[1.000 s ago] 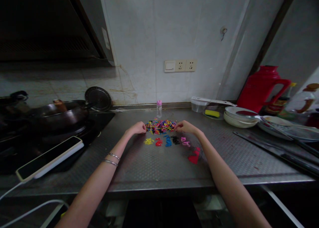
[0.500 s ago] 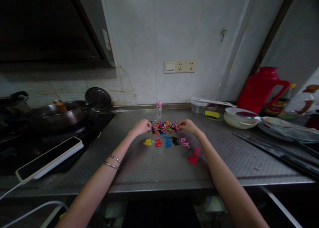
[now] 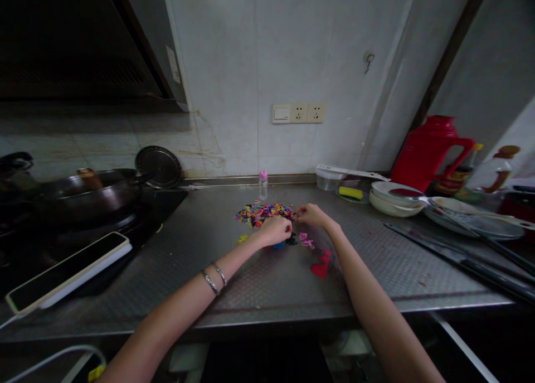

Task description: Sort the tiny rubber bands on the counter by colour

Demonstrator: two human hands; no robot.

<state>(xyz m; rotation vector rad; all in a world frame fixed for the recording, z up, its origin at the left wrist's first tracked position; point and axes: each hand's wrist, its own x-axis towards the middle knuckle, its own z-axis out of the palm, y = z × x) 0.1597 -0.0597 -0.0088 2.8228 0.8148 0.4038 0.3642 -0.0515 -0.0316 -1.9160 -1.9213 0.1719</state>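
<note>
A heap of small multicoloured elastic bands (image 3: 259, 211) lies on the metal counter. My left hand (image 3: 275, 231) is closed in a pinch over the black bands (image 3: 292, 240), covering the red pile and part of the blue bands (image 3: 278, 246). What its fingertips hold is too small to make out. At the heap's right edge, my right hand (image 3: 311, 214) is also pinched, its contents hidden. A few yellow bands (image 3: 243, 238) show left of my left hand. Pink bands (image 3: 307, 241) lie in front of my right hand, with a red piece (image 3: 321, 264) nearer me.
Behind the heap stands a small clear bottle with a pink cap (image 3: 263, 183). To the right are a plastic tub (image 3: 327, 180), a yellow sponge (image 3: 350, 193), stacked bowls (image 3: 393, 204) and a red thermos (image 3: 426, 155). A phone (image 3: 69, 271) and a pan (image 3: 96, 190) are on the left.
My left hand has moved from the heap's left edge rightward and nearer me, over the sorted piles. My right hand stays at the heap's right edge. The view has shifted slightly.
</note>
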